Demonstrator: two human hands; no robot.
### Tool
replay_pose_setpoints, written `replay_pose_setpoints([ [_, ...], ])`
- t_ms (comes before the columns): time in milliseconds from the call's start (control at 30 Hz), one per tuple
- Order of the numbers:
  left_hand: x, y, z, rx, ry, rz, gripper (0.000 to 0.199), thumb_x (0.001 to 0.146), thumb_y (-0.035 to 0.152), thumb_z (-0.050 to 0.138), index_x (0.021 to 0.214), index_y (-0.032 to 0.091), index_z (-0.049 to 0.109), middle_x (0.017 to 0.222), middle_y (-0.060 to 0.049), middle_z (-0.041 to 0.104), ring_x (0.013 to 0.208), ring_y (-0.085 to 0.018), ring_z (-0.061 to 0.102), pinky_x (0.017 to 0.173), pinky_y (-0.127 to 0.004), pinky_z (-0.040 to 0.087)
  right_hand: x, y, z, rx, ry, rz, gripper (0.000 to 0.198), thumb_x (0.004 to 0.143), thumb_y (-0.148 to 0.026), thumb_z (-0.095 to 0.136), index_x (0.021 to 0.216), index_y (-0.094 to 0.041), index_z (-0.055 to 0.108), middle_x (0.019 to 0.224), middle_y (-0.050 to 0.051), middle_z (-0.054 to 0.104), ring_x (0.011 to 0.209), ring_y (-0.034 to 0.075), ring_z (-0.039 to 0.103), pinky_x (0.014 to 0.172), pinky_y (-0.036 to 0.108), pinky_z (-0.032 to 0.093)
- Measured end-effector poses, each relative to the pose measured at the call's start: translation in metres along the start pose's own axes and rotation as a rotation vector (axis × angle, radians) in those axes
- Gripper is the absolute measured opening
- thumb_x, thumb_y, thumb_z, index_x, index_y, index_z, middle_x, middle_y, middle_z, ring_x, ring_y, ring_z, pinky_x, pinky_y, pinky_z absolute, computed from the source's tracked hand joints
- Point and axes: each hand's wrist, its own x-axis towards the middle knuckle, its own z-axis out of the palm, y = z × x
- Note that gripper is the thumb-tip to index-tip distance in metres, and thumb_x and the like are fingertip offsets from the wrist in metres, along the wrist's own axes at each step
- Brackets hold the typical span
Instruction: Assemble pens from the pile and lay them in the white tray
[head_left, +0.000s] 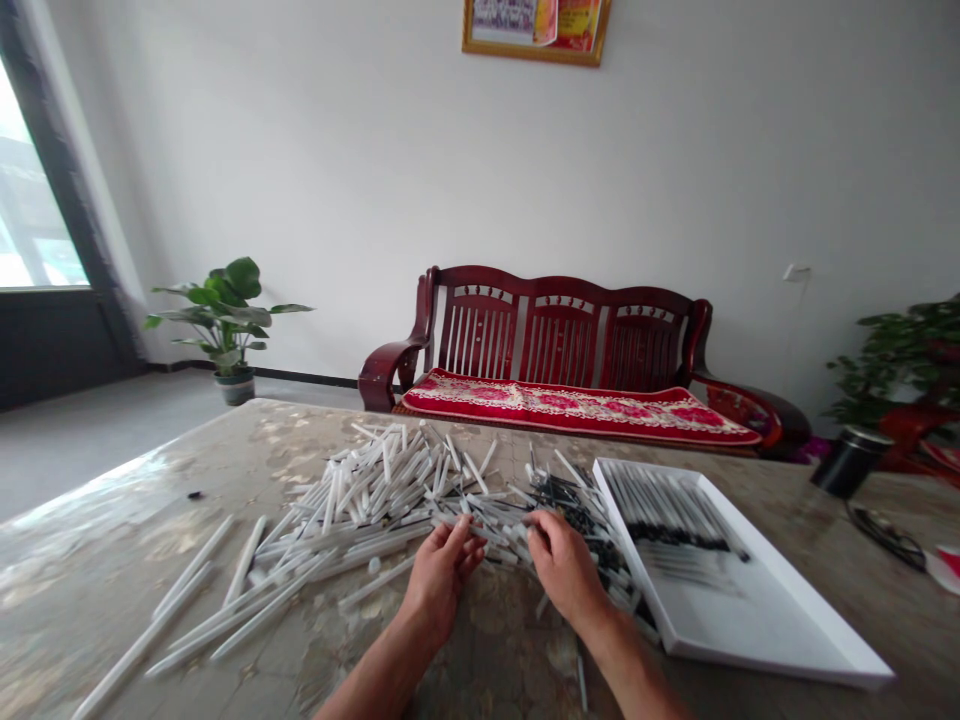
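Note:
My left hand (444, 562) is closed in a pinch at the front of a heap of slim white tubes (375, 480), which look like pen barrels. What lies between its fingers is too small and blurred to name. A short gap away, my right hand (562, 560) is also closed, thumb against fingers, its contents partly hidden. It is next to a pile of small black pieces (559, 492) mixed with pale ones. Farther right, a shallow white tray (780, 625) holds several pale rods with black ends (675, 500), laid side by side.
The table (300, 680) has a patterned cover, and long white tubes (142, 645) lie loose at its left. A black cylinder (851, 462) and a dark cable (885, 535) are at the right. Behind the table stands a wooden bench (562, 330); a potted plant (229, 320) is on the floor.

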Motion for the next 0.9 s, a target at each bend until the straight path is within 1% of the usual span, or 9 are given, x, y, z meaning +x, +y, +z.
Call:
replay_pose_setpoints([
  [133,-0.006,0.0,0.002,0.089,-0.108,-0.052,0.017,0.076,0.026,0.078,0.083,0.012,0.07,0.079,-0.004,0.069,0.062,-0.009,0.065,0.055,-0.017,0.056,-0.003,-0.001,0.011,0.252,-0.079,0.078,0.025,0.084,-0.021,0.052,0.102,-0.021,0.069,0.095,0.006,0.075,0.089,0.021,0.069,0.081,0.032,0.053],
  [267,-0.01,0.001,0.003,0.137,-0.147,-0.05,0.022,0.076,0.028,0.078,0.091,0.012,0.073,0.083,-0.006,0.071,0.061,-0.008,0.063,0.055,-0.017,0.055,-0.007,-0.004,0.019,0.387,-0.138,0.061,0.024,0.084,-0.023,0.056,0.103,-0.023,0.07,0.096,0.006,0.075,0.089,0.022,0.071,0.081,0.033,0.055],
  [367,-0.009,0.002,0.002,0.136,-0.186,-0.079,0.022,0.077,0.029,0.077,0.089,0.012,0.074,0.08,-0.005,0.071,0.061,-0.008,0.063,0.055,-0.016,0.055,-0.008,-0.005,0.022,0.478,-0.162,0.067,0.02,0.085,-0.025,0.059,0.101,-0.022,0.07,0.093,0.006,0.075,0.087,0.022,0.071,0.079,0.033,0.056],
  [467,-0.006,0.003,0.001,0.104,-0.244,-0.121,0.02,0.076,0.029,0.078,0.087,0.012,0.073,0.081,-0.006,0.072,0.063,-0.01,0.066,0.056,-0.016,0.056,-0.007,-0.005,0.023,0.581,-0.194,0.108,0.017,0.084,-0.027,0.062,0.098,-0.021,0.07,0.09,0.006,0.076,0.082,0.022,0.072,0.073,0.03,0.056],
  [533,-0.005,0.003,0.0,0.082,-0.251,-0.132,0.018,0.076,0.026,0.078,0.086,0.012,0.073,0.081,-0.005,0.073,0.064,-0.01,0.067,0.058,-0.017,0.057,-0.006,-0.006,0.023,0.606,-0.204,0.122,0.015,0.083,-0.025,0.063,0.095,-0.02,0.07,0.088,0.005,0.076,0.079,0.021,0.072,0.069,0.029,0.056],
  [633,-0.005,0.001,0.001,0.038,-0.219,-0.143,0.01,0.077,0.019,0.076,0.082,0.012,0.071,0.077,-0.004,0.072,0.06,-0.009,0.067,0.06,-0.017,0.058,-0.006,-0.01,0.019,0.559,-0.194,0.097,0.013,0.082,-0.022,0.064,0.093,-0.02,0.072,0.086,0.004,0.075,0.078,0.02,0.071,0.068,0.027,0.054],
  [733,-0.005,0.0,0.002,0.011,-0.19,-0.159,0.004,0.081,0.014,0.071,0.079,0.011,0.07,0.074,-0.004,0.072,0.058,-0.009,0.067,0.06,-0.019,0.06,-0.005,-0.015,0.011,0.419,-0.164,0.014,0.016,0.082,-0.016,0.062,0.092,-0.022,0.073,0.085,0.003,0.074,0.079,0.019,0.07,0.07,0.026,0.053],
  [833,-0.005,0.004,0.003,-0.01,-0.153,-0.176,0.006,0.085,0.01,0.065,0.08,0.01,0.068,0.074,-0.005,0.072,0.058,-0.011,0.069,0.06,-0.021,0.061,-0.006,-0.015,0.003,0.21,-0.133,-0.126,0.025,0.081,-0.009,0.059,0.094,-0.024,0.074,0.089,0.003,0.072,0.084,0.019,0.068,0.076,0.027,0.051],
  [900,-0.003,0.009,0.002,-0.027,-0.109,-0.164,0.01,0.087,0.008,0.061,0.079,0.009,0.067,0.073,-0.005,0.072,0.057,-0.01,0.069,0.059,-0.02,0.061,-0.006,-0.011,0.001,0.111,-0.142,-0.182,0.032,0.081,-0.006,0.057,0.098,-0.025,0.074,0.091,0.004,0.071,0.087,0.019,0.067,0.079,0.028,0.051],
])
